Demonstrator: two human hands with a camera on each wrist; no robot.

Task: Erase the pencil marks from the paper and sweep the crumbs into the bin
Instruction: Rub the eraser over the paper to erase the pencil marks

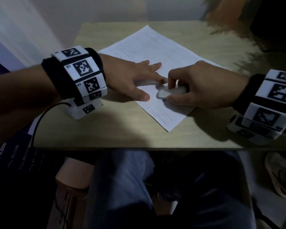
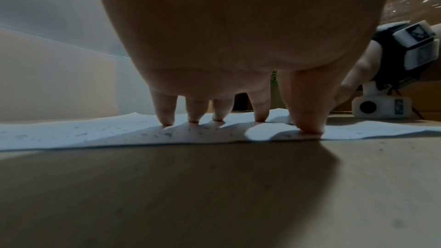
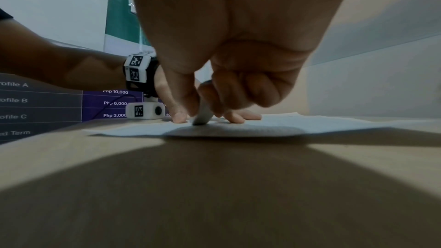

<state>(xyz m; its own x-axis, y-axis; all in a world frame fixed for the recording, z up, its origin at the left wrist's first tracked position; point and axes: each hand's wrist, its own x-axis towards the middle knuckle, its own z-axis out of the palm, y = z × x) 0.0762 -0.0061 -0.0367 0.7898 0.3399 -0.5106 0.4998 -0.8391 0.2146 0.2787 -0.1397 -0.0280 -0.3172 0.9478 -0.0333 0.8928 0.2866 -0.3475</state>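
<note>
A white sheet of paper (image 1: 149, 52) lies at an angle on the light wooden table (image 1: 106, 126). My left hand (image 1: 130, 78) is spread flat on it, and its straight fingertips (image 2: 167, 122) press the sheet (image 2: 71, 135) down. My right hand (image 1: 196, 86) grips a white eraser (image 1: 170, 93) between thumb and curled fingers. The eraser's tip (image 3: 203, 118) touches the paper (image 3: 310, 125) just right of the left thumb. Small dark eraser crumbs (image 2: 164, 134) are scattered on the sheet around the left fingers. No bin shows in any view.
The table's near edge (image 1: 139, 148) runs above my knees in blue trousers (image 1: 125, 182). A dark printed board with price text (image 3: 47, 101) stands to the left of the table. A sandal (image 1: 281, 176) lies on the floor at the right. A cable (image 1: 40, 119) runs from the left wristband.
</note>
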